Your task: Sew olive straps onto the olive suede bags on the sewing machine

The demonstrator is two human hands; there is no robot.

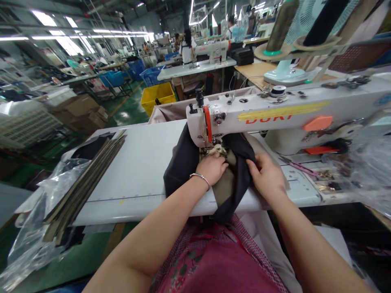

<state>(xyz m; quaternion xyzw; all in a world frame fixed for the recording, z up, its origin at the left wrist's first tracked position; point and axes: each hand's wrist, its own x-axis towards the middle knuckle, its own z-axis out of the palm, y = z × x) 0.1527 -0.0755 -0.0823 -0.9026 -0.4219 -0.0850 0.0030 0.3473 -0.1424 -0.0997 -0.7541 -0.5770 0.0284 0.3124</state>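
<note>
Head view: black-and-olive fabric piece (pixel 226 187) lies under the needle end of the sewing machine (pixel 275 114), bunched on the table (pixel 143 162); its olive section runs from the presser foot toward the wearer, black lower end over the near edge. Left hand (pixel 211 169) is nearer the foot, just in front of it, fingers bent together and pressed on the cloth; whether they pinch, cannot tell. Right hand (pixel 268 175) sits to the right, thumb and fingers pinching a black fold. Machine head close above the left fingers, limiting upward room. Pink-handled scissors (pixel 301 167) beyond the right hand; stacked fabric strips (pixel 88 183) well apart at left, beside plastic sheeting (pixel 55 191)
</note>
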